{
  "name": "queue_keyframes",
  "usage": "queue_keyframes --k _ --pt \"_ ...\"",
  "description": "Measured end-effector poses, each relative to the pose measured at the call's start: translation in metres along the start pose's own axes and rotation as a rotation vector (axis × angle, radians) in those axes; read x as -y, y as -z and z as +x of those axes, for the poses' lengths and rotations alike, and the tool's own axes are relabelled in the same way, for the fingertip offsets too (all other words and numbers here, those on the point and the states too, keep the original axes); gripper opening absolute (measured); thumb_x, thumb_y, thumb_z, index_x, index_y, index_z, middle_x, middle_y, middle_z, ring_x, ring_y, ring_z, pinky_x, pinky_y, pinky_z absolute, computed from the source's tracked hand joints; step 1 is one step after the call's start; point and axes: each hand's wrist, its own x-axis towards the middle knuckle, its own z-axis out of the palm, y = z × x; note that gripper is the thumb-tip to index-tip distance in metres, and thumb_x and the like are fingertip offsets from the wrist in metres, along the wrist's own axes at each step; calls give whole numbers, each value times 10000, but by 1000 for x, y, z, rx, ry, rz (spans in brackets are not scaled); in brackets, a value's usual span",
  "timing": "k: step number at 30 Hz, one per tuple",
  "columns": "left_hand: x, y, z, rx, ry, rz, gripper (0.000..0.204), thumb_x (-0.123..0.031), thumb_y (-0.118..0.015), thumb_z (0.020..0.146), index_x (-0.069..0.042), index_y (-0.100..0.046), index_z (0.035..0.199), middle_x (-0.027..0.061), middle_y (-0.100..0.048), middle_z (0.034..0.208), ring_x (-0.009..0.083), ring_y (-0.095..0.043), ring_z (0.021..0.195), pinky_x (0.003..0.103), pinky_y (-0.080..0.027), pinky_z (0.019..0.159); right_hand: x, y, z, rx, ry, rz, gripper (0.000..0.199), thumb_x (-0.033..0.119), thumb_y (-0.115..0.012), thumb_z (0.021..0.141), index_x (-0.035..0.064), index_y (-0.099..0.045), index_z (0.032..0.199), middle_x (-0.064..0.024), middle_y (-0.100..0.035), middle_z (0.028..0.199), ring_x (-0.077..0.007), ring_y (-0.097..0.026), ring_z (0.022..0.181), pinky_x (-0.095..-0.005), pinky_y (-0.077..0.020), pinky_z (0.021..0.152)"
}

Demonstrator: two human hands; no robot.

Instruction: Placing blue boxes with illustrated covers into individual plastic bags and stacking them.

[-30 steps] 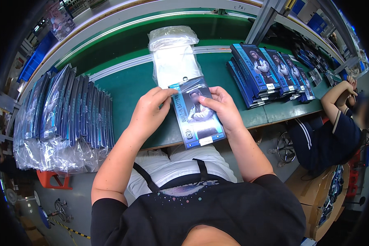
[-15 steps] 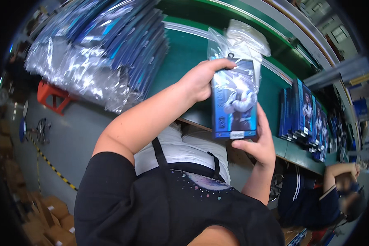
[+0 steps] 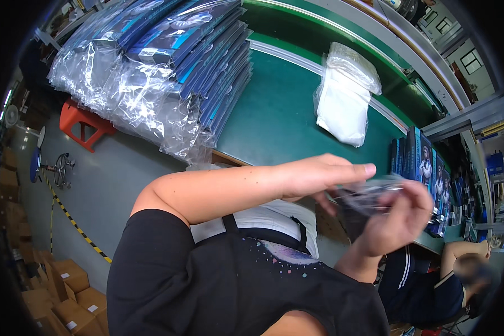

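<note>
Between my hands is a box in a clear plastic bag point(image 3: 359, 200), tipped so its printed front is turned from view, and smeared by motion. My left hand point(image 3: 331, 178) grips its left side, fingers stretched over the top edge. Around the right end my right hand point(image 3: 400, 221) is curled, with the loose plastic at its fingertips. Beyond them on the green table lies a stack of clear and white plastic bags point(image 3: 344, 106). Several blue boxes point(image 3: 420, 157) stand at the right, apart from my right hand.
Tall piles of bagged blue boxes point(image 3: 201, 61) fill the table's left, loose plastic hanging over its edge. A red stool point(image 3: 84, 126) stands below. Cardboard cartons point(image 3: 75, 285) sit at lower left. Another person point(image 3: 425, 280) sits at lower right. A metal rail point(image 3: 392, 115) runs along the table.
The box, upright with its front showing before, has been tipped and brought lower and to the right. Both hands moved with it. The stack of plastic bags is now uncovered.
</note>
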Motion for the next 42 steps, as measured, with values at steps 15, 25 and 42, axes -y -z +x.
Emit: queue_keyframes --k 15,25,42 --pt "-76 8 -29 -659 -587 577 586 67 -469 601 72 -567 1178 131 -608 1105 177 -595 968 271 -462 864 -77 52 64 -83 11 -123 193 42 -577 873 -28 -602 1051 -108 -593 1022 -173 -563 916 -268 -448 790" --pt "-118 30 -70 -1243 -694 1805 376 -48 -514 890 24 -528 1258 139 -546 1270 248 -498 1192 352 -356 1019 -92 104 95 -31 0 -220 163 33 -564 894 -41 -612 1031 -71 -583 1008 -120 -564 916 -231 -435 822" --pt "-9 45 116 -457 -868 1974 249 -21 -643 726 -76 -677 967 66 -620 1070 249 -556 1033 390 -418 850 -129 157 138 357 -258 -1329 750 567 -718 656 129 -580 1249 -245 -543 1158 -376 -490 1128 -448 -386 971"
